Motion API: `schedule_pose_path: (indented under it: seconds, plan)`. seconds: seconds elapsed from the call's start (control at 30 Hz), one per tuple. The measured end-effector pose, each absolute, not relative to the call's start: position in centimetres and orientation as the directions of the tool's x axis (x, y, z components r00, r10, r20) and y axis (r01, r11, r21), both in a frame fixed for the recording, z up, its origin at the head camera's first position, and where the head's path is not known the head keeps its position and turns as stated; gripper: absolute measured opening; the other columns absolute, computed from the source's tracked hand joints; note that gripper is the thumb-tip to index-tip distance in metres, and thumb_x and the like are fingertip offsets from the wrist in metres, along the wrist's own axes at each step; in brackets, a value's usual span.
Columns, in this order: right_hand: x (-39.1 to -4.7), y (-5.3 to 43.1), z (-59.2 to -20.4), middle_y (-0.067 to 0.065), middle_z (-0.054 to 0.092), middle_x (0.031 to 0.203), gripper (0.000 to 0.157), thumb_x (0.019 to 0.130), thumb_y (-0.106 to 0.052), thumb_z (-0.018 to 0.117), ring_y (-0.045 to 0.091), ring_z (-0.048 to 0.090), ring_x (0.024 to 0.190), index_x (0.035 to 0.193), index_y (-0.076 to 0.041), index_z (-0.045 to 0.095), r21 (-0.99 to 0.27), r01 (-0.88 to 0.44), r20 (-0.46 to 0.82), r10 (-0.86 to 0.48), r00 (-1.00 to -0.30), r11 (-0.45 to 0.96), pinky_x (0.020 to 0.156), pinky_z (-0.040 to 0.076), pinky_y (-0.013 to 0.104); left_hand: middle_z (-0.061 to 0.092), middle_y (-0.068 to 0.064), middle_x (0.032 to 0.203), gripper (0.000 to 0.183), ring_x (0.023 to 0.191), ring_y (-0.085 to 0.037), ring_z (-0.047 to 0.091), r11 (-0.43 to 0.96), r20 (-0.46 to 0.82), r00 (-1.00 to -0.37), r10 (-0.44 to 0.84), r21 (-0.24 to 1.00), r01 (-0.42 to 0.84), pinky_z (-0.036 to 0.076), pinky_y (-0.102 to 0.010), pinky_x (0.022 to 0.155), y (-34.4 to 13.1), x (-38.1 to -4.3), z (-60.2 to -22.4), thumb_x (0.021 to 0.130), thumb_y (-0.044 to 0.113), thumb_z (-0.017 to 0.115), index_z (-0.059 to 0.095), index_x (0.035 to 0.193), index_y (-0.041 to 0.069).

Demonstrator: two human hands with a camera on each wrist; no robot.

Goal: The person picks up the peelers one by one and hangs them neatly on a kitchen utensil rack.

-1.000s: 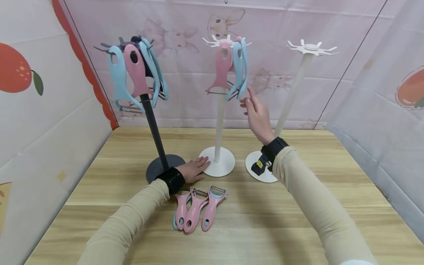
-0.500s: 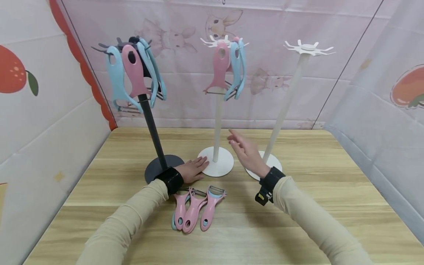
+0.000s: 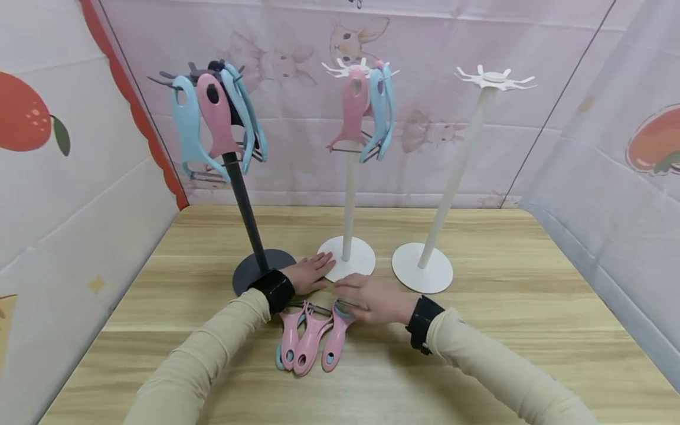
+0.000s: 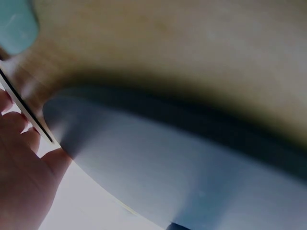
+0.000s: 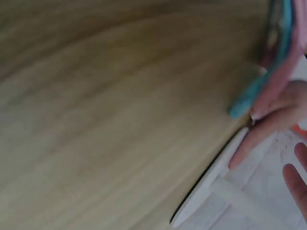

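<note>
Several pink-and-blue peelers [image 3: 308,345] lie side by side on the table. My left hand [image 3: 309,274] rests flat, with its fingertips on the round white base [image 3: 363,257] of the middle stand. In the left wrist view, that hand [image 4: 24,177] appears beside the dark base [image 4: 144,148]. My right hand [image 3: 377,298] reaches over the head of the rightmost peeler [image 3: 336,348], fingers extended and covering part of its blade. The right wrist view catches just its fingertips [image 5: 295,179] at the edge, near the peelers [image 5: 283,72].
A dark stand [image 3: 245,203] at left carries blue, pink and black peelers. Pink and blue peelers [image 3: 355,109] hang from the middle white stand's hooks. At right, another white stand [image 3: 459,165] has bare hooks. Printed cloth walls [image 3: 435,35] enclose the table [image 3: 531,330].
My right hand has come down from beside the hanging blue peelers, past the middle stand's pole, to the peelers on the table. My left hand has stayed on the white base.
</note>
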State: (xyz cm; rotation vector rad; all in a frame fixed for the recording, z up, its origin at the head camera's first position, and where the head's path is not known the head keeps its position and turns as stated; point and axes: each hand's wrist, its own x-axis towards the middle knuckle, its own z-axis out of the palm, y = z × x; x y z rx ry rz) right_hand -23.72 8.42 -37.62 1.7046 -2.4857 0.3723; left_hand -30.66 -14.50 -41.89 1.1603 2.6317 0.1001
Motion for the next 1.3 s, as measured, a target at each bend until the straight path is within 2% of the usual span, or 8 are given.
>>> schedule_pose_path:
  seconds: [0.1,0.2,0.33,0.47,0.7,0.87,1.03,1.3]
  plan:
    - [-23.3,8.1,-38.1,0.012,0.053,0.126,0.039,0.082,-0.016,0.063,0.023,0.045,0.119,0.12,-0.007,0.058,-0.039,-0.962,0.144,-0.951,-0.275,0.272,0.099,0.035,0.032,0.011,-0.021,0.149,0.058,0.136,-0.035,0.01,0.683,-0.222,-0.648,0.729,0.167,0.711,0.02,-0.055,0.103,-14.4,-30.6,-41.8,0.098,0.025,0.041,0.018,0.144,-0.001]
    - [-22.8,7.8,-38.4,0.01,0.053,0.127,0.042,0.077,-0.014,0.065,0.024,0.044,0.121,0.119,-0.01,0.06,0.031,-0.97,0.087,-0.967,-0.238,0.241,0.099,0.035,0.033,0.01,-0.02,0.149,0.059,0.136,-0.034,0.009,0.686,-0.236,-0.648,0.725,0.166,0.708,0.02,-0.055,0.103,-14.3,-30.5,-41.7,0.098,0.026,0.041,0.016,0.145,0.0]
    - [-22.1,7.6,-38.7,0.006,0.054,0.126,0.044,0.076,-0.009,0.065,0.023,0.045,0.12,0.119,-0.012,0.06,0.09,-0.965,0.06,-0.969,-0.241,0.246,0.098,0.036,0.035,0.01,-0.021,0.149,0.058,0.136,-0.035,0.01,0.684,-0.232,-0.646,0.727,0.168,0.71,0.02,-0.055,0.103,-14.2,-30.3,-41.4,0.098,0.024,0.041,0.017,0.144,-0.001]
    - [-22.0,7.4,-39.3,0.003,0.056,0.124,0.04,0.079,-0.01,0.064,0.02,0.045,0.12,0.119,-0.013,0.061,0.148,-0.955,0.082,-0.965,-0.248,0.257,0.097,0.037,0.034,0.011,-0.022,0.149,0.057,0.136,-0.035,0.011,0.684,-0.224,-0.648,0.728,0.17,0.71,0.021,-0.055,0.103,-14.1,-30.1,-41.2,0.098,0.023,0.041,0.018,0.144,-0.002]
    - [-22.2,7.4,-40.0,-0.001,0.059,0.117,0.034,0.081,-0.009,0.062,0.015,0.049,0.113,0.114,-0.016,0.064,0.228,-0.945,0.144,-0.968,-0.204,0.233,0.092,0.04,0.029,0.011,-0.022,0.149,0.057,0.136,-0.035,0.011,0.681,-0.224,-0.645,0.731,0.181,0.709,0.02,-0.055,0.103,-14.1,-30.1,-41.0,0.098,0.022,0.041,0.018,0.144,-0.002]
    - [-22.1,7.5,-40.1,0.002,0.06,0.114,0.029,0.081,-0.007,0.064,0.018,0.051,0.112,0.109,-0.012,0.065,0.194,-0.963,0.21,-0.967,-0.147,0.189,0.099,0.034,0.026,0.01,-0.022,0.149,0.058,0.136,-0.035,0.009,0.683,-0.227,-0.646,0.729,0.173,0.71,0.019,-0.054,0.103,-14.2,-30.3,-41.3,0.098,0.024,0.041,0.017,0.144,-0.001]
    - [-22.1,7.9,-40.3,0.006,0.059,0.114,0.024,0.084,-0.013,0.064,0.024,0.05,0.115,0.108,-0.009,0.064,0.119,-0.979,0.28,-0.952,-0.124,0.163,0.102,0.03,0.026,0.009,-0.02,0.15,0.058,0.137,-0.033,0.009,0.688,-0.226,-0.651,0.724,0.171,0.706,0.019,-0.054,0.104,-14.4,-30.6,-41.8,0.098,0.026,0.041,0.016,0.145,0.001]
    - [-21.9,9.2,-40.4,0.011,0.055,0.113,0.023,0.085,-0.018,0.064,0.02,0.051,0.108,0.108,-0.014,0.06,-0.012,-0.987,0.35,-0.924,-0.156,0.162,0.094,0.039,0.026,0.009,-0.02,0.15,0.059,0.136,-0.033,0.009,0.686,-0.225,-0.65,0.726,0.17,0.707,0.019,-0.054,0.104,-14.5,-30.8,-42.2,0.098,0.026,0.041,0.016,0.145,0.001]
